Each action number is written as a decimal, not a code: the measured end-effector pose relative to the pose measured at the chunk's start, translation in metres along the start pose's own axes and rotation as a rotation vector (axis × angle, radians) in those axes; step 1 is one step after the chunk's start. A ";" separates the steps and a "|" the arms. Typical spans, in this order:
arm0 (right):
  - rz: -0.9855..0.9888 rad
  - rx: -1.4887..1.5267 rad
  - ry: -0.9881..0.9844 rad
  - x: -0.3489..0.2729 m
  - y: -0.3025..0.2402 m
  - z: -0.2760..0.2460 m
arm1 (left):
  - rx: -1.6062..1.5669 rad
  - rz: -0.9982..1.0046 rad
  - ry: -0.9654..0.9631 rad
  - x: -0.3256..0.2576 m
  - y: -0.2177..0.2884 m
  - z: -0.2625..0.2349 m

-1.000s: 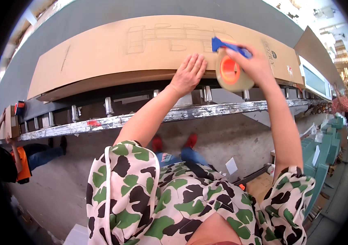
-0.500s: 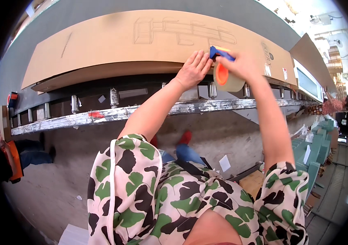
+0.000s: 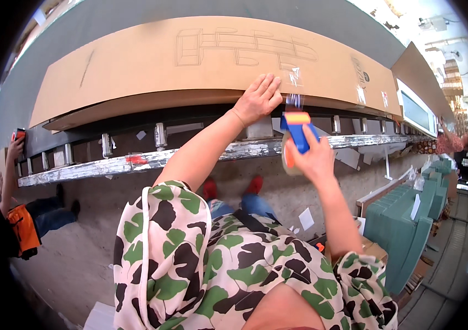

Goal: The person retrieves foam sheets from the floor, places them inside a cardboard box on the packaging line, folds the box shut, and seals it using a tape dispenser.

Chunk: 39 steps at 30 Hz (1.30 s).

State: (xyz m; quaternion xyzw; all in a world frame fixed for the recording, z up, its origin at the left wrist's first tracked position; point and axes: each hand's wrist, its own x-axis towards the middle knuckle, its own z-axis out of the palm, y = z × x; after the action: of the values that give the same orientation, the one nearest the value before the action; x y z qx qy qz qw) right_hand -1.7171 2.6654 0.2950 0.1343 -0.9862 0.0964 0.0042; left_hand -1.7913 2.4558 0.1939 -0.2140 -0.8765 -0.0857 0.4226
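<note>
Two hands are working at the near edge of a long flat cardboard box [image 3: 190, 66] lying on a roller conveyor [image 3: 151, 159]. The left hand [image 3: 257, 99] is pressing flat and spread on the box's edge, gripping nothing. The right hand [image 3: 313, 159] is clenching the blue handle of a tape dispenser [image 3: 295, 137], just below the box, clear tape [image 3: 294, 88] stretching up to the carton. Light and rigid, the dispenser is probably best held by its handle; the tape is looking thin and sticky.
</note>
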 end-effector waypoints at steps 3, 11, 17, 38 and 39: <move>0.018 -0.031 -0.038 0.000 0.005 0.006 | -0.052 -0.002 0.001 0.008 0.004 -0.004; 0.123 -0.048 -0.286 0.095 -0.029 -0.003 | -0.013 -0.040 -0.038 0.002 -0.003 -0.017; -0.109 0.128 -0.315 0.096 0.012 -0.014 | -0.068 -0.148 -0.354 0.035 0.011 -0.021; 0.111 1.538 -0.579 0.233 0.077 -0.011 | 0.136 -0.346 -0.364 -0.032 0.022 -0.088; 0.104 1.542 -0.598 0.242 0.079 -0.014 | 0.073 -0.592 -0.457 -0.026 0.006 -0.124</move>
State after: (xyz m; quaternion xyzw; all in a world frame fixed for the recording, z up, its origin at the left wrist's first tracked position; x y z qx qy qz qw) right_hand -1.9713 2.6787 0.3017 0.0737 -0.6077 0.7060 -0.3561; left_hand -1.6870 2.4123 0.2517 0.0501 -0.9747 -0.1227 0.1802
